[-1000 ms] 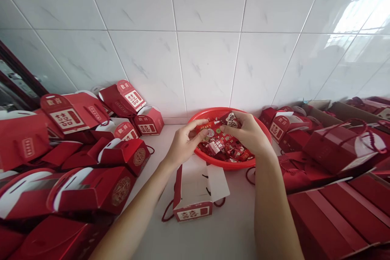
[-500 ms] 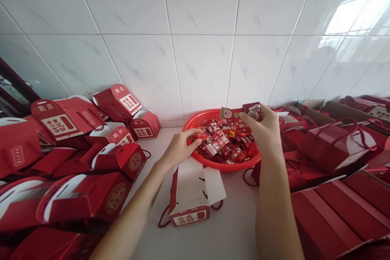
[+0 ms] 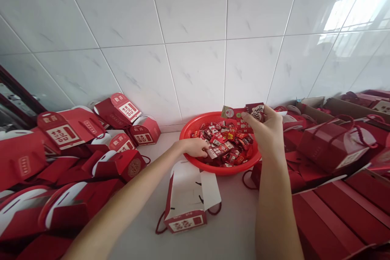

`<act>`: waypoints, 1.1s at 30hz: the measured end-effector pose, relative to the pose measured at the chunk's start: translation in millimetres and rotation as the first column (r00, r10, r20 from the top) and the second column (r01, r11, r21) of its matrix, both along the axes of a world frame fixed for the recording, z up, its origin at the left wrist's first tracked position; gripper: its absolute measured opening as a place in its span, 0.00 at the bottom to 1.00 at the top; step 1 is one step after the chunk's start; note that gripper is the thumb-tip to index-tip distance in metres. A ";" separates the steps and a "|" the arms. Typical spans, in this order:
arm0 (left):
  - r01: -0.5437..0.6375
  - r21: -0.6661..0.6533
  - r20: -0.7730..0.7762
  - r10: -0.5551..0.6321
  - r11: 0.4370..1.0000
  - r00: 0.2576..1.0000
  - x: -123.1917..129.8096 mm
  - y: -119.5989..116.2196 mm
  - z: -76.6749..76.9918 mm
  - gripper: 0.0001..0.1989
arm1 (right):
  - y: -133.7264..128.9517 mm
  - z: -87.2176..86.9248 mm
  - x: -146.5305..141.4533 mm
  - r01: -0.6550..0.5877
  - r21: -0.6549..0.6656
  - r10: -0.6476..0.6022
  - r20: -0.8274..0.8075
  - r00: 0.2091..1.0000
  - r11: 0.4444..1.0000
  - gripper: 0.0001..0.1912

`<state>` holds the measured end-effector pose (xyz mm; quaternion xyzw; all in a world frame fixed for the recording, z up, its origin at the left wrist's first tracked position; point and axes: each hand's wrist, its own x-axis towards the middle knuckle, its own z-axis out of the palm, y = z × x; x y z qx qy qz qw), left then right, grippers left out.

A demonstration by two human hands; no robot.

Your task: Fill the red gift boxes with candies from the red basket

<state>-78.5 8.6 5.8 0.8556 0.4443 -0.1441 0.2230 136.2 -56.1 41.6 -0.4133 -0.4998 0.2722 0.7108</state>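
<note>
My left hand (image 3: 196, 147) reaches over the near-left rim of a red plastic basket (image 3: 234, 169) heaped with wrapped candies (image 3: 217, 136). Its fingers curl downward beside a dark red packet with white stripes (image 3: 219, 150); the hand hides what lies between them. Above the basket's right side, my right hand (image 3: 269, 130) pinches several flat candy packets: a red one with a green-gold end (image 3: 234, 114) and a dark red one with white lettering (image 3: 256, 110). In front of the basket an open gift box (image 3: 187, 193), white inside with dark red cord handles, rests on the white surface.
Red gift boxes (image 3: 70, 130) are piled along the left. More red boxes (image 3: 332, 146) crowd the right, with brown cardboard (image 3: 326, 109) behind them. A white tiled wall (image 3: 195, 73) rises right behind the basket.
My left hand has moved down and slightly right into the basket, its fingers now turned toward the candies; the red candy earlier in them is out of sight. My right hand keeps its packets.
</note>
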 end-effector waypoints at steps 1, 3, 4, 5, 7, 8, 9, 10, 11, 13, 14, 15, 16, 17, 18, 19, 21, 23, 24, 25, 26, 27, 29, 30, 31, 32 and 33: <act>0.017 -0.058 0.058 -0.014 0.998 0.998 2.2 1.1 -2.0 0.16 | 0.0 0.0 0.2 0.004 0.000 -0.004 0.001 1.000 1.000 0.08; 0.020 -0.192 0.219 0.023 0.981 0.975 2.4 2.6 -4.1 0.24 | -0.2 0.0 0.6 0.016 0.003 -0.016 0.008 1.000 1.000 0.09; 0.012 -0.223 0.281 0.052 0.975 0.958 0.7 3.6 -4.1 0.26 | -0.2 -0.1 0.9 0.021 0.002 -0.021 0.012 1.000 1.000 0.09; -0.003 -0.205 0.321 0.070 0.979 0.944 -1.8 5.0 -3.5 0.26 | -0.1 -0.4 1.2 0.024 0.001 -0.024 0.015 1.000 1.000 0.09; -0.052 -0.045 0.325 0.063 0.998 0.944 -7.2 9.0 -1.0 0.22 | 0.6 -1.3 2.0 0.027 -0.002 -0.026 0.021 0.999 1.000 0.08; -0.073 0.054 0.287 0.055 0.996 0.956 -9.5 11.3 0.4 0.20 | 1.1 -1.9 2.4 0.026 -0.004 -0.026 0.023 0.999 1.000 0.08; -0.082 0.134 0.231 0.050 0.987 0.972 -11.1 13.7 1.5 0.19 | 1.7 -2.5 2.7 0.024 -0.004 -0.024 0.024 0.999 1.000 0.08; -0.079 0.184 0.164 0.049 0.980 0.985 -11.9 15.7 2.3 0.18 | 2.2 -3.0 2.9 0.021 -0.004 -0.021 0.023 1.000 1.000 0.08; -0.064 0.203 0.090 0.046 0.977 0.995 -11.8 17.2 2.6 0.18 | 2.7 -3.5 3.1 0.020 -0.004 -0.020 0.022 1.000 1.000 0.07; -0.029 0.214 -0.050 0.041 0.976 0.998 -9.4 18.7 1.6 0.18 | 3.2 -3.9 3.1 0.018 -0.006 -0.018 0.026 1.000 1.000 0.07; -0.016 0.226 -0.107 0.041 0.974 0.993 -7.1 18.7 0.5 0.19 | 3.2 -3.9 3.0 0.018 -0.007 -0.018 0.029 0.999 1.000 0.07; -0.002 0.243 -0.154 0.040 0.970 0.987 -4.3 18.4 -0.9 0.20 | 3.1 -3.7 2.8 0.019 -0.009 -0.018 0.032 0.999 1.000 0.07; 0.017 0.262 -0.191 0.035 0.965 0.981 -1.0 17.8 -2.5 0.21 | 2.7 -3.5 2.5 0.016 -0.012 -0.016 0.034 0.999 1.000 0.07; 0.039 0.276 -0.217 0.023 0.960 0.976 2.6 17.1 -4.3 0.21 | 2.3 -3.2 2.2 0.012 -0.015 -0.011 0.035 0.999 1.000 0.07; 0.061 0.281 -0.235 0.007 0.958 0.972 6.4 16.4 -6.1 0.22 | 1.9 -2.9 1.9 0.008 -0.018 -0.007 0.035 0.999 1.000 0.07; 0.083 0.272 -0.247 -0.013 0.959 0.969 10.3 15.5 -8.0 0.22 | 1.6 -2.7 1.6 0.005 -0.022 -0.004 0.036 0.999 1.000 0.07; 0.100 0.242 -0.266 -0.033 0.965 0.963 17.8 13.4 -11.4 0.23 | 1.2 -2.5 0.8 -0.001 -0.028 0.002 0.041 0.999 1.000 0.07; 0.087 0.233 -0.282 -0.018 0.969 0.959 24.1 10.9 -13.9 0.26 | 1.4 -2.7 -0.2 -0.003 -0.032 0.005 0.048 0.999 0.999 0.08; 0.081 0.235 -0.292 -0.009 0.969 0.956 26.7 9.6 -14.7 0.27 | 1.7 -2.9 -0.8 -0.004 -0.033 0.006 0.051 0.999 0.999 0.08; 0.077 0.240 -0.302 -0.001 0.968 0.953 28.9 8.5 -15.1 0.28 | 2.0 -3.1 -1.3 -0.004 -0.033 0.006 0.054 0.998 0.999 0.08; 0.076 0.241 -0.311 0.002 0.968 0.950 30.7 7.7 -15.2 0.29 | 2.3 -3.2 -1.9 -0.005 -0.031 0.007 0.059 0.998 1.000 0.08; 0.078 0.238 -0.320 0.002 0.968 0.947 32.2 7.0 -15.1 0.29 | 2.5 -3.3 -2.4 -0.006 -0.030 0.007 0.063 0.998 1.000 0.08; 0.082 0.224 -0.341 -0.001 0.971 0.940 34.1 6.4 -14.5 0.29 | 2.6 -3.1 -3.0 -0.009 -0.029 0.011 0.071 0.997 1.000 0.08; 0.083 0.218 -0.350 -0.002 0.972 0.937 34.5 6.3 -14.3 0.28 | 2.4 -2.9 -3.0 -0.009 -0.029 0.011 0.074 0.997 1.000 0.08; 0.082 0.215 -0.358 0.000 0.973 0.934 34.6 6.2 -14.2 0.27 | 2.2 -2.6 -2.9 -0.008 -0.029 0.010 0.075 0.997 1.000 0.08; 0.082 0.217 -0.360 0.001 0.973 0.933 34.4 5.9 -14.3 0.26 | 2.0 -2.4 -2.5 -0.006 -0.029 0.008 0.075 0.997 1.000 0.08; 0.085 0.225 -0.358 0.001 0.971 0.934 34.0 5.5 -14.7 0.26 | 1.8 -2.3 -2.1 -0.006 -0.029 0.008 0.073 0.997 1.000 0.08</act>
